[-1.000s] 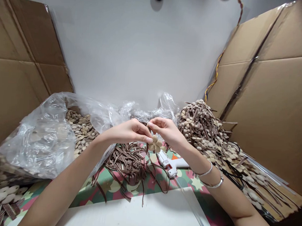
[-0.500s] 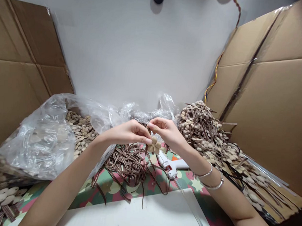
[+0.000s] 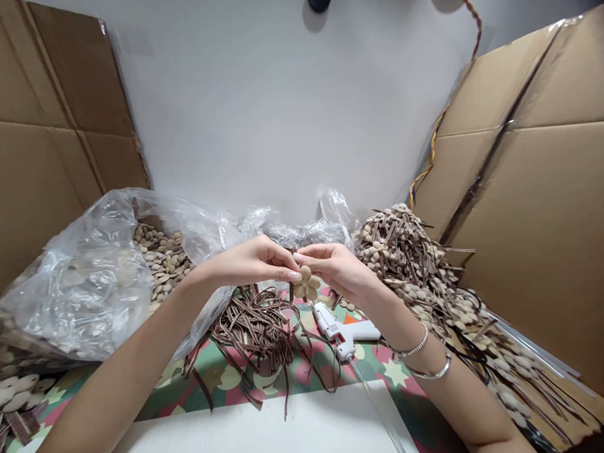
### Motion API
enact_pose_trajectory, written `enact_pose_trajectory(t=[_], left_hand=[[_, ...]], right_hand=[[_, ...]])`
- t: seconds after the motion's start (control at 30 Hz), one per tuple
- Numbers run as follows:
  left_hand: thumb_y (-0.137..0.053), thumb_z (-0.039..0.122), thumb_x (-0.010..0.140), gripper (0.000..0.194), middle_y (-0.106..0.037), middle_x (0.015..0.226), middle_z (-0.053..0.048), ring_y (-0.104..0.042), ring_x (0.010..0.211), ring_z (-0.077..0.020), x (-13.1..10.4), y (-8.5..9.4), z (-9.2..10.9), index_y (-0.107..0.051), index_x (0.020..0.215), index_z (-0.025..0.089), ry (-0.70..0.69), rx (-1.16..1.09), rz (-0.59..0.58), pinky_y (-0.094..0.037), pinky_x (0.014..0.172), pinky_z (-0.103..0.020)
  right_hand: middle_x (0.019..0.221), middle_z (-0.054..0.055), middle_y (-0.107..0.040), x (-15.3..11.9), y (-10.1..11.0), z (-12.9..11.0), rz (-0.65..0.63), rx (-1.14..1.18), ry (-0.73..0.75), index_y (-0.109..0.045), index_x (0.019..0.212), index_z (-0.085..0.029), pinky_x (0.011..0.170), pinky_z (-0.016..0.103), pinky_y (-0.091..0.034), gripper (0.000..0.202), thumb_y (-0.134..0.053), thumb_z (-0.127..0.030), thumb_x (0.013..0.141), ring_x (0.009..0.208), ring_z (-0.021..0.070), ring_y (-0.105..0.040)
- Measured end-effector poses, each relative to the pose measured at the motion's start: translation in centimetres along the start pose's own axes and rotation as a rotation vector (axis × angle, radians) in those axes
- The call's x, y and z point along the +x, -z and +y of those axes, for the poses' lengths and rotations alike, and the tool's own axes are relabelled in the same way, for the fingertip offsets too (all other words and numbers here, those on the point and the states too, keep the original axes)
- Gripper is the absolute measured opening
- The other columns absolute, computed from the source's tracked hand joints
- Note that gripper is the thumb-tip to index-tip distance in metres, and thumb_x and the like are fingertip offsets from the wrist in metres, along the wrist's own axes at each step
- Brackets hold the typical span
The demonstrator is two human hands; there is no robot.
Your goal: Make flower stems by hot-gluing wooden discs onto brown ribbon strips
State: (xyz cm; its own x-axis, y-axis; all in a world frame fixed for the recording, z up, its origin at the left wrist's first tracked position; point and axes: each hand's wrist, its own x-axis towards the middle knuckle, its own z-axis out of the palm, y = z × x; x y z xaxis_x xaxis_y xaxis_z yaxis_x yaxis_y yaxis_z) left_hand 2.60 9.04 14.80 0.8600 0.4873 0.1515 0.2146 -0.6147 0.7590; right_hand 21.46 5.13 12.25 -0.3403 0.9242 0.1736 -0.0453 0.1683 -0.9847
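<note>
Between my hands is a beige fabric flower [image 3: 306, 284], its petals facing me. My left hand [image 3: 268, 262] pinches the flower at its upper left edge. Closed fingers of my right hand [image 3: 333, 264] meet a dark brown ribbon [image 3: 292, 289] at the flower's top; the exact grip is partly hidden. Below the hands lies a tangled pile of brown ribbon strips [image 3: 255, 324]. A white glue gun [image 3: 345, 330] with an orange trigger rests on the table just right of the pile.
A plastic bag [image 3: 94, 277] of beige pieces stands at the left, loose pieces [image 3: 4, 394] before it. Flowers with ribbons [image 3: 401, 251] are heaped at the right. White board [image 3: 273, 432] lies on the patterned cloth [image 3: 220, 376]. Cardboard panels [image 3: 548, 197] flank both sides.
The flower has moved slightly up and left. My right hand's fingers have shifted closer behind it, and my left hand has barely moved.
</note>
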Motion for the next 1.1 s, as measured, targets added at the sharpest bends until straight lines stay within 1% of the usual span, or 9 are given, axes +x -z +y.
enact_pose_trajectory(t=[0.13,0.27,0.43,0.53,0.6,0.67,0.77,0.93,1.1], left_hand=[[-0.061,0.032,0.077,0.020,-0.070,0.082,-0.005,-0.061,0.076,-0.0149,-0.1,0.0,0.3,-0.071,0.084,0.017,-0.008,-0.007,0.011,-0.045,0.066,-0.022],[-0.061,0.031,0.076,0.018,-0.071,0.080,-0.004,-0.061,0.072,-0.0138,-0.1,-0.1,0.6,-0.072,0.083,0.019,0.007,-0.006,0.047,-0.045,0.062,-0.021],[-0.061,0.033,0.076,0.021,-0.071,0.084,-0.006,-0.063,0.080,-0.0161,-0.4,0.4,0.8,-0.071,0.087,0.019,0.077,-0.031,0.136,-0.048,0.070,-0.024],[-0.062,0.034,0.076,0.020,-0.071,0.086,-0.006,-0.064,0.084,-0.0171,-0.7,0.9,0.9,-0.070,0.084,0.018,0.103,-0.083,0.265,-0.048,0.076,-0.026],[-0.062,0.034,0.075,0.019,-0.071,0.085,-0.006,-0.065,0.084,-0.0171,-0.9,1.0,1.1,-0.068,0.081,0.017,0.094,-0.131,0.365,-0.048,0.079,-0.027],[-0.062,0.033,0.075,0.019,-0.071,0.082,-0.006,-0.065,0.082,-0.0167,-0.9,0.8,1.3,-0.067,0.078,0.015,0.081,-0.137,0.458,-0.049,0.079,-0.027],[-0.061,0.034,0.076,0.020,-0.069,0.077,-0.006,-0.064,0.076,-0.0158,-0.8,0.1,1.6,-0.065,0.076,0.015,0.065,-0.016,0.566,-0.048,0.072,-0.026],[-0.056,0.035,0.079,0.022,-0.067,0.076,-0.005,-0.060,0.069,-0.0142,-0.6,-1.0,1.8,-0.065,0.077,0.015,0.011,0.143,0.589,-0.044,0.061,-0.024],[-0.055,0.033,0.079,0.022,-0.066,0.073,-0.005,-0.058,0.064,-0.0129,-0.3,-1.5,1.6,-0.064,0.077,0.014,-0.021,0.150,0.590,-0.042,0.056,-0.023]], right_hand=[[0.070,0.003,-0.061,0.3,-0.1,0.6,0.021,0.075,0.003,-0.069,0.078,-0.015,0.058,0.026,-0.042,0.014,-0.069,-0.026,0.070,0.063,0.0104,-0.054],[0.073,0.003,-0.062,0.5,-0.5,1.3,0.069,0.066,0.050,-0.069,0.079,-0.016,0.059,0.026,-0.041,0.015,-0.069,-0.028,0.071,0.064,0.0107,-0.055],[0.078,0.004,-0.066,0.4,0.1,0.7,0.166,-0.021,0.260,-0.068,0.079,-0.018,0.069,0.029,-0.043,0.014,-0.065,-0.031,0.075,0.073,0.0124,-0.058],[0.081,0.004,-0.068,-0.2,1.2,-0.6,0.220,-0.097,0.363,-0.065,0.082,-0.018,0.074,0.031,-0.044,0.013,-0.061,-0.031,0.078,0.079,0.0142,-0.061],[0.078,0.004,-0.068,-0.9,1.6,-1.6,0.195,-0.146,0.364,-0.062,0.085,-0.018,0.069,0.030,-0.045,0.013,-0.059,-0.030,0.080,0.076,0.0146,-0.062],[0.074,0.004,-0.067,-1.6,1.6,-2.3,0.118,-0.198,0.334,-0.059,0.086,-0.018,0.065,0.030,-0.045,0.012,-0.058,-0.029,0.082,0.072,0.0148,-0.061],[0.070,0.003,-0.067,-2.3,0.7,-2.5,0.024,-0.215,0.288,-0.051,0.090,-0.019,0.059,0.028,-0.043,0.012,-0.057,-0.027,0.083,0.067,0.0143,-0.060],[0.069,0.001,-0.067,-2.0,-0.4,-1.5,0.021,-0.192,0.274,-0.035,0.092,-0.023,0.051,0.026,-0.035,0.022,-0.055,-0.028,0.084,0.060,0.0118,-0.055],[0.069,0.001,-0.064,-1.7,-0.4,-0.9,0.082,-0.250,0.263,-0.033,0.090,-0.023,0.051,0.027,-0.033,0.025,-0.055,-0.033,0.083,0.063,0.0140,-0.056]])
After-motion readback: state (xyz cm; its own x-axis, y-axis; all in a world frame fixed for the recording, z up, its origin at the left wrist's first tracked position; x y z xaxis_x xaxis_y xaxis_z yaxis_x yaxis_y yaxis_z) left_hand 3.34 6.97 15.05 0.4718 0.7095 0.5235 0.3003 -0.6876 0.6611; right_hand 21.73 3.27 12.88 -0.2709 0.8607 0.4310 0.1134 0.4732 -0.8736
